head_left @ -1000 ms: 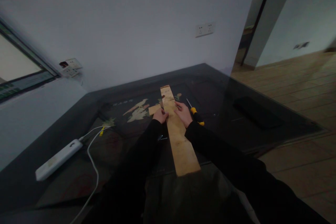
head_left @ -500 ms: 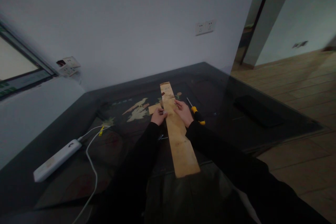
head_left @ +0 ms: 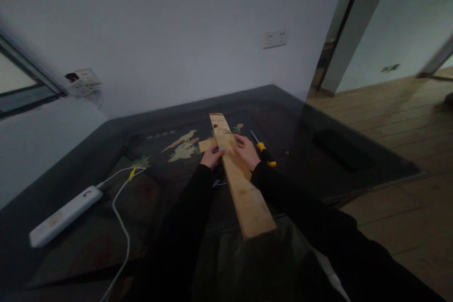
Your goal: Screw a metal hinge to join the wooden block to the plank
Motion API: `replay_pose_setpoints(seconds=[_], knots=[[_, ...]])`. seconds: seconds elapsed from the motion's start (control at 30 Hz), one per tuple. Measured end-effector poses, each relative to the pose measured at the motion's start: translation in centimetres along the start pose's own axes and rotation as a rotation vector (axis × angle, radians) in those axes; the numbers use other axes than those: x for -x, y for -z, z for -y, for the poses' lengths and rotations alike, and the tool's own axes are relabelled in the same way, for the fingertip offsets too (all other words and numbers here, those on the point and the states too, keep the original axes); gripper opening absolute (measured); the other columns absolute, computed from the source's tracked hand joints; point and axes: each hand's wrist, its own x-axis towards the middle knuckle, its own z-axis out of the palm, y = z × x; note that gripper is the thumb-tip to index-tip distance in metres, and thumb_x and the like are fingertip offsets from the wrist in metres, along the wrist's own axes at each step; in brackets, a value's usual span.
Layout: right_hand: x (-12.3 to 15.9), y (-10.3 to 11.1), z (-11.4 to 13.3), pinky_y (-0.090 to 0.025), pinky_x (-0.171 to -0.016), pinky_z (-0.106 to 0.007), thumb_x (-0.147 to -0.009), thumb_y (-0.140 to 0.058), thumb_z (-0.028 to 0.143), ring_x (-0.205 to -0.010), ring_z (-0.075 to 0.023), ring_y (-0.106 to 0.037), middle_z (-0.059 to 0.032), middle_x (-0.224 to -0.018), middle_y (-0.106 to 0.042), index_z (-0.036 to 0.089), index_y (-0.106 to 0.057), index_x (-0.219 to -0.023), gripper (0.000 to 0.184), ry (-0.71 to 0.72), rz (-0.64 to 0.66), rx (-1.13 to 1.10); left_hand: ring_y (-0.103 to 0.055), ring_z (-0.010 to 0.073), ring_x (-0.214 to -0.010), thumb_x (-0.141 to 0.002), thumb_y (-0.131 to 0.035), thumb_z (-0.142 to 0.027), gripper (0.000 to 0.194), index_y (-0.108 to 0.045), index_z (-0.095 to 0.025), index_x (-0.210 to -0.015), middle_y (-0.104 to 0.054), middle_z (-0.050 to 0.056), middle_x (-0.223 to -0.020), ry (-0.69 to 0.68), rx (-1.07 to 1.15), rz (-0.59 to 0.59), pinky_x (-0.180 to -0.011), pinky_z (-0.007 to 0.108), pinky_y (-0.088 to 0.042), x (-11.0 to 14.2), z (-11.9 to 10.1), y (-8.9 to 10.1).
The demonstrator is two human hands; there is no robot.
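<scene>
A long pale wooden board [head_left: 244, 193] points away from me, its near end close to my body. My left hand [head_left: 212, 156] is closed at the board's left edge, with a small shiny thing too small to name at its fingertips. My right hand [head_left: 247, 152] grips the right edge, thumb and fingers bent against the wood. Partly under the board, a shorter wooden piece [head_left: 206, 145] sticks out to the left. To the right of my right hand lies a yellow and black screwdriver [head_left: 266, 154]. Thin metal pieces [head_left: 217, 183], like screws or nails, lie below my left hand.
The dark table [head_left: 300, 118] has a bird picture [head_left: 184, 147] on its top. On the left lies a white power strip [head_left: 67, 214] with its cable [head_left: 123, 226]. A flat black object [head_left: 341, 149] rests at the right. The wall [head_left: 184, 33] borders the far side.
The board has turned slightly, its far end shifting left and its near end right. Both hands stay at its edges. The whole view has swung a little to the right.
</scene>
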Motion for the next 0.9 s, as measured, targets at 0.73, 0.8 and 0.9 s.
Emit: replay_pose_setpoints(seconds=[0.73,0.8,0.9], knots=[[-3.6,-1.4,-0.9,-0.037,-0.105,-0.042,-0.056,-0.077,0.025,-0.120,-0.0294,-0.048,-0.0145,-0.123,-0.050,0.013,-0.055,-0.127,0.075,0.127,0.063,0.542,-0.069,0.0190,-0.070,-0.059,-0.082,-0.010,0.045,-0.058,-0.012,-0.097,-0.069,0.002,-0.072,0.062,0.109,0.030,-0.073,0.034,-0.056,0.5,-0.1,-1.1],[-3.8,-1.4,-1.3,-0.038,-0.104,-0.043,-0.056,-0.077,0.026,-0.118,-0.0291,-0.049,-0.0138,-0.123,-0.050,0.013,-0.054,-0.128,0.077,0.143,0.060,0.579,-0.068,0.0176,-0.067,-0.058,-0.080,-0.007,0.043,-0.058,-0.012,-0.095,-0.068,0.002,-0.071,0.071,0.118,0.045,-0.071,0.032,-0.056,0.6,-0.3,-1.0],[-3.9,-1.3,-1.7,-0.040,-0.102,-0.043,-0.056,-0.078,0.026,-0.115,-0.0284,-0.051,-0.0130,-0.120,-0.052,0.014,-0.055,-0.127,0.076,0.162,0.055,0.620,-0.064,0.0136,-0.059,-0.061,-0.074,-0.004,0.033,-0.058,-0.012,-0.089,-0.066,0.001,-0.067,0.098,0.134,0.086,-0.061,0.026,-0.054,0.8,-0.7,-0.9]])
